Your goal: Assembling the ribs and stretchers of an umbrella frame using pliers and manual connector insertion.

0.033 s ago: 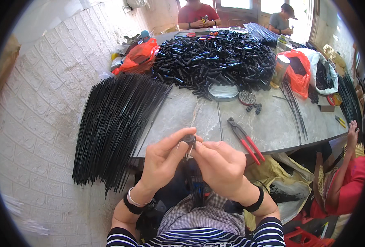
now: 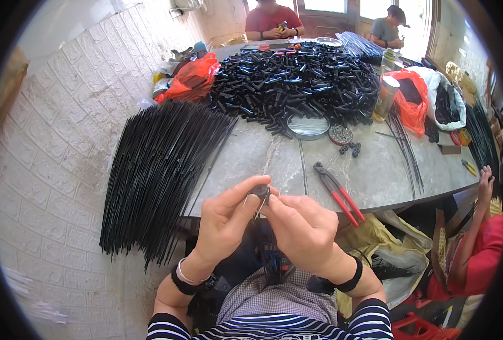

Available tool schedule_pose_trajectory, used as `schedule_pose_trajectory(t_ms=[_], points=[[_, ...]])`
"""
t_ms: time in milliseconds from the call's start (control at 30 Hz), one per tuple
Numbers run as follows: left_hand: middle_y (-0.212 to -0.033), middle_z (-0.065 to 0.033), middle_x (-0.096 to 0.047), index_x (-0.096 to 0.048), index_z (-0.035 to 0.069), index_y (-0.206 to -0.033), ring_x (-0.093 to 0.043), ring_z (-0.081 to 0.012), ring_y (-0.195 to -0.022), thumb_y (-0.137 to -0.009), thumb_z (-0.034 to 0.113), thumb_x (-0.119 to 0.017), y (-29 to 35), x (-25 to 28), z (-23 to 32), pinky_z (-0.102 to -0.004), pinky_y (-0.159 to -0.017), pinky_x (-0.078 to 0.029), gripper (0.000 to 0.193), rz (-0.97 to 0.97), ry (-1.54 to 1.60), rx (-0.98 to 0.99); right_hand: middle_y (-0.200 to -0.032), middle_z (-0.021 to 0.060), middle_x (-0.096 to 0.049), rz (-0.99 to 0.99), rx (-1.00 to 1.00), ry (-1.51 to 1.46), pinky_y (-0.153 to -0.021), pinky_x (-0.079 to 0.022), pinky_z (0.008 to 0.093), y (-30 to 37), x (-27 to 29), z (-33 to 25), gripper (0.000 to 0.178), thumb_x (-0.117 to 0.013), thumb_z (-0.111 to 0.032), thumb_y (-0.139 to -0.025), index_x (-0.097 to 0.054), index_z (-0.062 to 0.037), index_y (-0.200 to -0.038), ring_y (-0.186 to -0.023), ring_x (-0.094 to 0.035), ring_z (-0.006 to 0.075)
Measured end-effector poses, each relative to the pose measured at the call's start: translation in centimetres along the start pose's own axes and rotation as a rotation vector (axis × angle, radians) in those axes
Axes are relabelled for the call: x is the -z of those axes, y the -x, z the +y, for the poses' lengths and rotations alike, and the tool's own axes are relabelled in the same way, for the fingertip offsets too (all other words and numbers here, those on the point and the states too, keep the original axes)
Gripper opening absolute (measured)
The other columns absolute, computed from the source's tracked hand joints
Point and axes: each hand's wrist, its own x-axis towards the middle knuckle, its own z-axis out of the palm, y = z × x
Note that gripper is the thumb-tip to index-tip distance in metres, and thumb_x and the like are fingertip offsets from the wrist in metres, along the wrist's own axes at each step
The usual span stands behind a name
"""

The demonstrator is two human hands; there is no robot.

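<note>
Above the table's near edge, a small black round part [image 2: 259,191] is held between my two hands. My left hand [image 2: 227,218] is closed on it, thumb and forefinger pinching its side. From the right, the fingertips of my right hand [image 2: 303,226] press together at the same part. Several thin pale strands [image 2: 257,214] poke out below it between the fingers. What else the right fingertips may grip is hidden. To the right of my hands lie pincers with red handles [image 2: 342,198], their dark jaws pointing away from me.
A fanned bundle of long black rods [image 2: 158,175] overhangs the table's left edge. Farther back stand a big heap of black tubes [image 2: 296,79], a round dish of thin rods [image 2: 308,126] and a jar [image 2: 385,97]. A co-worker's hand [image 2: 485,181] is at right; two people sit opposite.
My right fingers have shifted very slightly at the black part, and the pale strands beneath it show a little differently. All else looks the same.
</note>
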Motion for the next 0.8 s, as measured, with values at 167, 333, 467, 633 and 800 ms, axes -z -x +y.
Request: schedule_pose_trajectory(t_ms=[167,333,467,633,800], points=[[-0.103,-0.0139,-0.068,-0.058,-0.006,-0.123,-0.065,-0.0137,-0.090,-0.097,0.004,-0.050,0.4,-0.7,-0.3,-0.0254,-0.082,-0.053,0.029,0.124,-0.021,0.008,-0.082,0.0110,-0.065,-0.063,0.078,0.149,-0.051,-0.049,0.0277,0.1,0.0,-0.2,0.023,-0.070,-0.004,-0.072,-0.065,0.0043,-0.093,-0.064,-0.064,0.0202],[-0.103,-0.0128,-0.068,-0.059,-0.004,-0.123,-0.065,-0.0128,-0.091,-0.096,0.004,-0.051,0.2,-1.2,0.0,-0.0249,-0.082,-0.052,0.029,0.171,-0.001,0.022,-0.085,0.0119,-0.064,-0.118,0.125,0.278,-0.053,-0.050,0.0270,0.2,-0.1,-0.7,0.026,-0.067,-0.007,-0.075,-0.065,0.0065,-0.097,-0.066,-0.064,0.0199],[-0.106,-0.0130,-0.068,-0.057,-0.004,-0.126,-0.064,-0.0137,-0.096,-0.097,0.005,-0.051,0.3,-1.2,0.1,-0.0262,-0.086,-0.051,0.031,0.158,-0.105,0.009,-0.085,0.0119,-0.063,-0.122,0.145,0.350,-0.055,-0.050,0.0272,0.4,-0.2,-0.8,0.033,-0.065,-0.007,-0.072,-0.064,0.0080,-0.101,-0.068,-0.064,0.0196],[-0.108,-0.0123,-0.068,-0.053,-0.004,-0.129,-0.063,-0.0138,-0.099,-0.098,0.005,-0.048,0.3,-1.3,0.0,-0.0267,-0.088,-0.050,0.033,0.136,-0.238,-0.068,-0.083,0.0105,-0.062,-0.172,0.094,0.403,-0.055,-0.050,0.0278,0.0,0.1,-1.4,0.033,-0.061,-0.006,-0.071,-0.065,0.0081,-0.101,-0.066,-0.062,0.0187],[-0.106,-0.0110,-0.069,-0.055,-0.003,-0.128,-0.064,-0.0124,-0.095,-0.097,0.004,-0.050,0.6,-0.5,0.0,-0.0249,-0.086,-0.050,0.032,0.116,-0.390,-0.059,-0.080,0.0096,-0.062,-0.172,0.019,0.395,-0.053,-0.049,0.0292,0.1,0.2,-1.0,0.027,-0.061,-0.004,-0.073,-0.065,0.0071,-0.097,-0.064,-0.063,0.0197]])
